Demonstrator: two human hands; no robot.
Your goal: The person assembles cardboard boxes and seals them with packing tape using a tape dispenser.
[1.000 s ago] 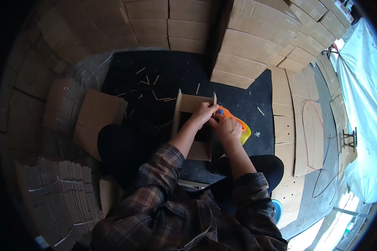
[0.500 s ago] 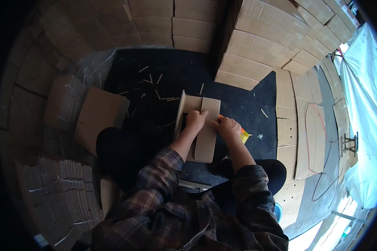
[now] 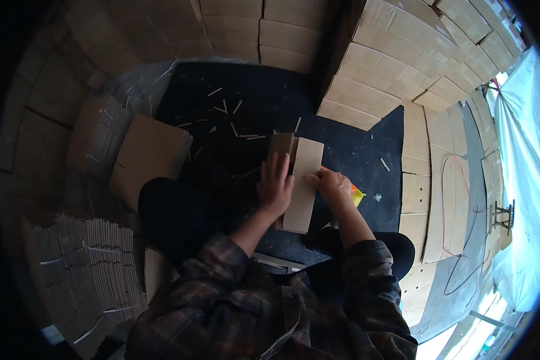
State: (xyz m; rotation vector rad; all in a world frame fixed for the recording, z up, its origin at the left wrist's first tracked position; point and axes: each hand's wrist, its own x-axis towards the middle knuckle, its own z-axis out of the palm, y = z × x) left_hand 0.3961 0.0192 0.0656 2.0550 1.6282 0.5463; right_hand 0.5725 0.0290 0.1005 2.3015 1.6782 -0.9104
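A cardboard box (image 3: 303, 186) with folded flaps stands between my knees over the dark mat. My left hand (image 3: 275, 187) lies with spread fingers against the box's left flap. My right hand (image 3: 332, 183) is at the box's right side, its thumb on the top flap and its fingers curled round an orange and yellow tape dispenser (image 3: 357, 195), which is partly hidden behind the hand.
Flattened cardboard bundles (image 3: 90, 264) stand at the lower left, with more cardboard (image 3: 147, 159) above them. Stacked boxes (image 3: 378, 66) rise at the back right. Thin scraps (image 3: 234, 128) lie on the dark mat (image 3: 204, 84). A cable (image 3: 444, 204) loops at the right.
My left hand has opened from a closed pose on the top flap and moved to the left flap, which has folded inward. The view has shifted slightly.
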